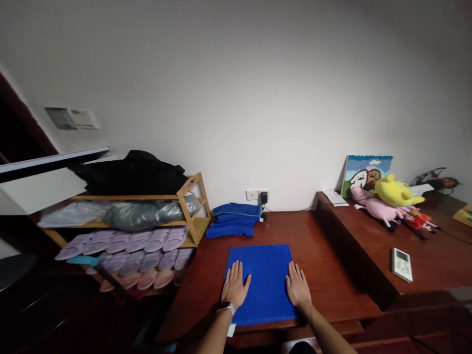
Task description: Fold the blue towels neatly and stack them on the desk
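A blue cloth [267, 285] lies spread flat on the reddish-brown table [324, 265], its white tag sticking out at the near left corner. My left hand [235, 285] rests palm down on the cloth's left edge, fingers spread. On the right edge of the cloth, my right hand [298, 285] also lies flat with its fingers extended. Neither hand grips anything. Behind the cloth, near the wall, are folded blue cloths [236, 219] in a pile, one with a green edge.
A wooden rack [201, 231] with slippers [136, 241], plastic-wrapped items and a black bag [136, 174] stands at left. On the raised surface at right are plush toys [394, 191], a picture [363, 174] and a white remote [401, 264]. A plug [264, 197] sits in the wall socket.
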Motion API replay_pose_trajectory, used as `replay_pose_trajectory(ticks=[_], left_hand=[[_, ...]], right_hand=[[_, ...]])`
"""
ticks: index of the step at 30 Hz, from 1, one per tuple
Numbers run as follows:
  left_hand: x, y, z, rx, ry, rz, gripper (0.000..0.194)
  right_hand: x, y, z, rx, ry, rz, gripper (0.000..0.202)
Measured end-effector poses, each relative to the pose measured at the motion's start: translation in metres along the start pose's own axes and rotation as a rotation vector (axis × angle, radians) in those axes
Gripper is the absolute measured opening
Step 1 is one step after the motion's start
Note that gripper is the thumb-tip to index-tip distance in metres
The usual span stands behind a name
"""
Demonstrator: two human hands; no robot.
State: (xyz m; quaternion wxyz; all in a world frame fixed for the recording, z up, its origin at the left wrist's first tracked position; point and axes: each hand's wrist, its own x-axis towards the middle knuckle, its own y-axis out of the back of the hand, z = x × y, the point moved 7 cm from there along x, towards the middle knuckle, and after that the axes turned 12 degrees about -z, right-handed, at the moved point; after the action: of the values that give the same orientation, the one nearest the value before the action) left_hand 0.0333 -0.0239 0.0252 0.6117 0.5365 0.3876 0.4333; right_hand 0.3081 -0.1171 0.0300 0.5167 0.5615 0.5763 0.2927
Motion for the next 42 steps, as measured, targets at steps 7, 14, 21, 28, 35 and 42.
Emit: replay_pose_trajectory(ticks=[7, 14, 21, 28, 35, 42], left_hand=[[-0.001, 0.013, 0.032, 0.009, -0.029, 0.013, 0.073], [-0.03, -0.008, 0.181, -0.082, -0.476, -0.113, 0.064], [-0.042, -0.017, 0.175, -0.083, -0.46, -0.167, 0.065], [-0.056, -0.005, 0.072, -0.042, -0.178, -0.139, 0.072], [-0.07, 0.003, -0.013, -0.015, 0.034, -0.069, 0.077], [-0.072, 0.001, -0.015, -0.015, 0.013, -0.052, 0.077]], right_hand=[[-0.004, 0.007, -0.005, 0.026, 0.005, 0.0, 0.066], [-0.006, 0.007, -0.005, -0.037, 0.032, -0.018, 0.065], [-0.006, 0.007, -0.002, -0.001, 0.034, 0.008, 0.066], [-0.008, 0.007, -0.002, -0.004, 0.003, 0.005, 0.066], [-0.008, 0.004, -0.003, -0.066, -0.017, 0.004, 0.067], [-0.005, 0.0, -0.003, -0.066, -0.018, -0.006, 0.067]])
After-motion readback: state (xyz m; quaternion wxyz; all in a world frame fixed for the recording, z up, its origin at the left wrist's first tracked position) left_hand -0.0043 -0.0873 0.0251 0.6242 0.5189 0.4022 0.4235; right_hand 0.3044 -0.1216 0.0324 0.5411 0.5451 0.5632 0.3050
